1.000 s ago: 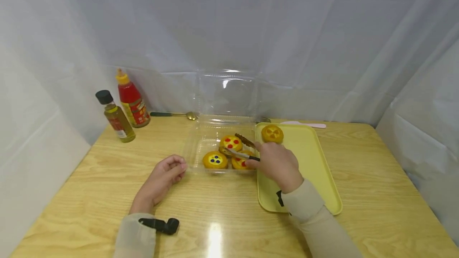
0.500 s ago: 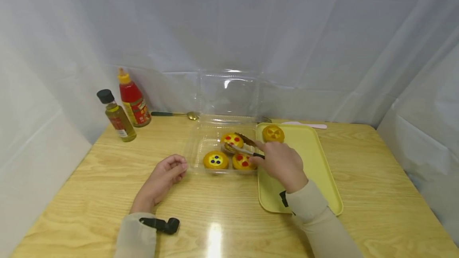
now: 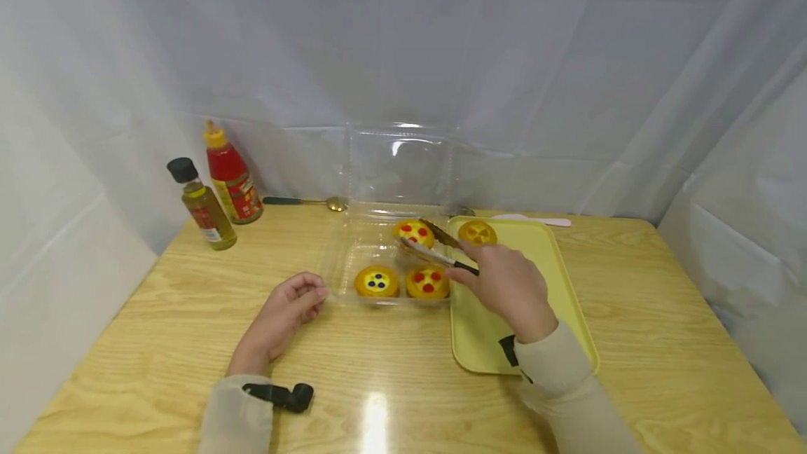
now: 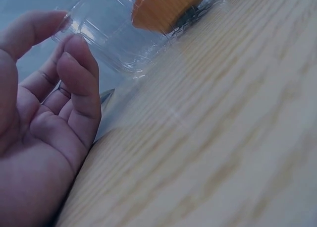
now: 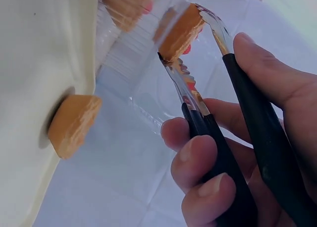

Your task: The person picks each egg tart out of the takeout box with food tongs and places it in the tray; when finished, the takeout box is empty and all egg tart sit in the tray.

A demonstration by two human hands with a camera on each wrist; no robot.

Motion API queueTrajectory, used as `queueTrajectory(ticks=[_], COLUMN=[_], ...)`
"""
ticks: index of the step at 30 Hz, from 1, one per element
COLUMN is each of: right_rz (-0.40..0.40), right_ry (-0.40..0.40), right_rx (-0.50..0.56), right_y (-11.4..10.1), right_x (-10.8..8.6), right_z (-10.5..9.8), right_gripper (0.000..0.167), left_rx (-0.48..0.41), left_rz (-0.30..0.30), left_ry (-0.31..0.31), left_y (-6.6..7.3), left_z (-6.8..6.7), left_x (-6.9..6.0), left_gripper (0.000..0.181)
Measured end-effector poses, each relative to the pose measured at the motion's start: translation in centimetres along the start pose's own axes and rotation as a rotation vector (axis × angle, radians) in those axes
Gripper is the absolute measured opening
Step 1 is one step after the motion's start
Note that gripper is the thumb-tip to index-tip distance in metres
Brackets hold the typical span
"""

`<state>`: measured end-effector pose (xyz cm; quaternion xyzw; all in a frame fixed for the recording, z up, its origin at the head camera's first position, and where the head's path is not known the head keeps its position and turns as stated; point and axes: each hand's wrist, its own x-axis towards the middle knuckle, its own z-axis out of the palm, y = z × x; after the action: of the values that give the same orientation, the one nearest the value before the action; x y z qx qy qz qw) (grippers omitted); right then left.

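Note:
My right hand [image 3: 507, 286] grips black-handled tongs [image 5: 255, 123], whose metal tips clasp a tart with red dots [image 3: 412, 228]. In the right wrist view that tart [image 5: 183, 33] is tilted between the tips. It is over the back right part of a clear hinged plastic container [image 3: 359, 251] with its lid raised. In the container's front half lie a tart with blue dots [image 3: 377, 281] and a second red-dotted tart [image 3: 428, 284]. My left hand [image 3: 284, 317] pinches the container's front left rim between thumb and finger, as the left wrist view shows.
A yellow tray [image 3: 536, 342] stands right of the container, with a brown-topped tart [image 3: 477, 232] at its back left. At the back left are an oil bottle [image 3: 208, 212] and a red sauce bottle [image 3: 233, 184]. A spoon [image 3: 315, 202] and a pink knife [image 3: 536, 219] lie behind.
The tongs and the red-dotted tart have moved back and a little to the right, away from the two front tarts. My left hand has stayed at the rim.

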<state>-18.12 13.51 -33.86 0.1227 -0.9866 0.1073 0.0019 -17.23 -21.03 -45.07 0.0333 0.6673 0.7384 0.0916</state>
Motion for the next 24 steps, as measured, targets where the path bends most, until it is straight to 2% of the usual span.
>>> queueTrajectory(ticks=[4,12,19,24], right_rz=[-0.013,-0.013,-0.018,0.021], right_ry=[0.044,0.078,0.129,0.127], right_rx=[0.004,0.015,-0.017,0.003], right_y=[0.4,1.6,3.8,5.5], right_x=[-0.3,-1.2,-2.2,-2.8], right_z=[-0.5,-1.1,-1.5,-2.0], right_gripper=[0.067,0.067,0.068,0.070], left_rx=[0.001,-0.013,-0.019,-0.019], left_rz=[-0.004,-0.014,-0.011,-0.010], left_ry=[0.006,0.013,-0.013,-0.018], left_y=[0.0,0.0,0.0,0.0], left_z=[0.1,0.0,-0.1,0.0], left_x=[0.0,0.0,0.2,0.1], left_gripper=[0.017,0.010,0.013,0.012])
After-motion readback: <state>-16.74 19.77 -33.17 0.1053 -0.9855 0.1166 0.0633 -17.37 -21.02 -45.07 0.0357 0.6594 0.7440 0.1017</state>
